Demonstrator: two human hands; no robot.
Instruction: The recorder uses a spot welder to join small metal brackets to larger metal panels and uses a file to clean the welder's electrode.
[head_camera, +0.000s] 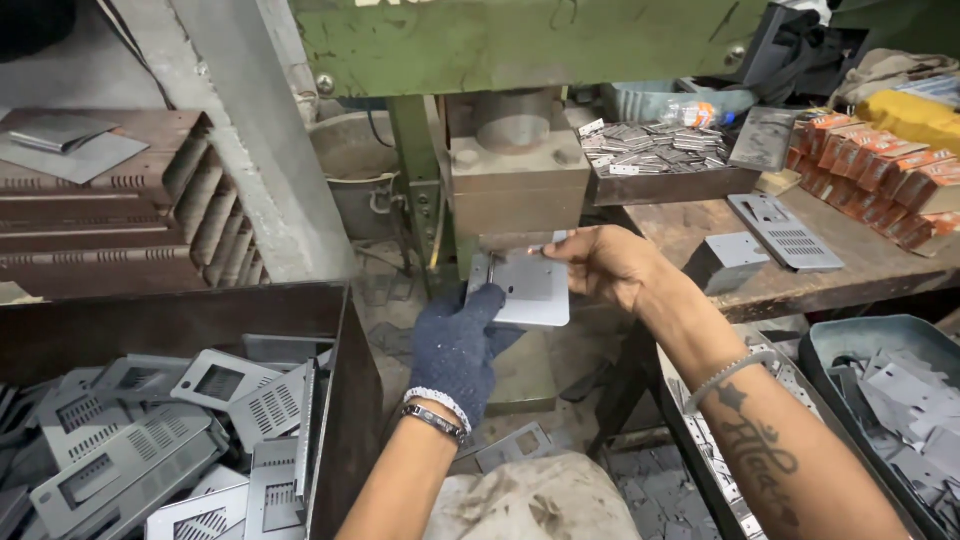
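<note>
Loading step: gloved left hand (455, 350) and bare right hand (600, 265) both grip flat grey sheet-metal plate (530, 290) under green press die (515, 170); next needs exact seating, then fingers clear.

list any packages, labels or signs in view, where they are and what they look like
Orange boxes: small cartons with white ends, in rows on the wooden bench at upper right.
Plastic bag: clear, holding something orange, behind the tray of small metal parts.
Yellow bundle: soft, wrapped, behind the boxes.
Green press frame: white painted marks at the top edge, cut off.
</note>
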